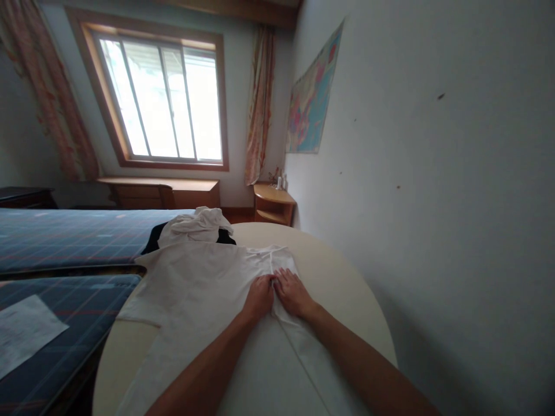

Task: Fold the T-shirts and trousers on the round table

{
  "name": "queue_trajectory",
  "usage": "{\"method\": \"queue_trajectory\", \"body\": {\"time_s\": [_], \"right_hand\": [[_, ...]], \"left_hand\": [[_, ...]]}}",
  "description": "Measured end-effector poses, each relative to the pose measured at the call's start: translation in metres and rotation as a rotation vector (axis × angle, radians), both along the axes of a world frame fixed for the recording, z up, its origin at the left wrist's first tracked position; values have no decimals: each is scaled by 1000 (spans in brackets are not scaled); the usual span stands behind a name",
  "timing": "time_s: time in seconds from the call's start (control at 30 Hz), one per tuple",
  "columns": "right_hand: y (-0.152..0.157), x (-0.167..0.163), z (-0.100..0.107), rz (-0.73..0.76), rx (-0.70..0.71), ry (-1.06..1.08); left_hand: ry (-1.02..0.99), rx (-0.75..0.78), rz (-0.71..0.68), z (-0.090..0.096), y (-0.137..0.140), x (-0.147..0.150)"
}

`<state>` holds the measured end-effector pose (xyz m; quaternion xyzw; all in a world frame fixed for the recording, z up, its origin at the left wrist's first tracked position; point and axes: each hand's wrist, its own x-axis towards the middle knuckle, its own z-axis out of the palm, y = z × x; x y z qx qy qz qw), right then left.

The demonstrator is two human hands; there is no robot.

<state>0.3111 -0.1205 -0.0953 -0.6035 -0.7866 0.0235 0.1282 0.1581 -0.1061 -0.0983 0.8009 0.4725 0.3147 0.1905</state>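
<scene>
A white shirt (195, 289) lies spread over a round cream table (347, 294), with a sleeve reaching out to the left. Its front opening runs down between my hands. My left hand (260, 294) is closed, pinching the cloth at the front edge below the collar. Right beside it, my right hand (292, 290) grips the same strip of cloth with its thumb side, the other fingers resting on the fabric. The fingertips of both hands nearly meet. Whether a button sits between them is too small to tell.
Crumpled pale cloth (197, 224) lies on something black (154, 238) at the table's far left edge. Beds with blue checked covers (87, 231) stand to the left, one bearing a paper sheet (28, 332). A wall (433, 231) rises close on the right.
</scene>
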Motion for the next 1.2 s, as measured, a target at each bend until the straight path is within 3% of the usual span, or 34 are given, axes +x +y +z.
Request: {"method": "queue_trajectory", "body": {"time_s": [0.27, 0.47, 0.6, 0.77, 0.97, 1.2], "right_hand": [[-11, -4, 12, -54, -98, -10], [-9, 13, 15, -79, -136, -14], [-3, 30, 17, -104, -163, -25], [11, 52, 18, -119, -195, -53], [34, 73, 19, -146, -215, -91], [54, 82, 21, -159, -205, -115]], "left_hand": [[189, -81, 13, 20, 14, -25], [500, -121, 306, 30, 11, -55], [657, -63, 361, 33, 17, -62], [658, -10, 303, 23, 42, -59], [597, -77, 266, 7, 78, -44], [549, -8, 278, 11, 91, -27]]}}
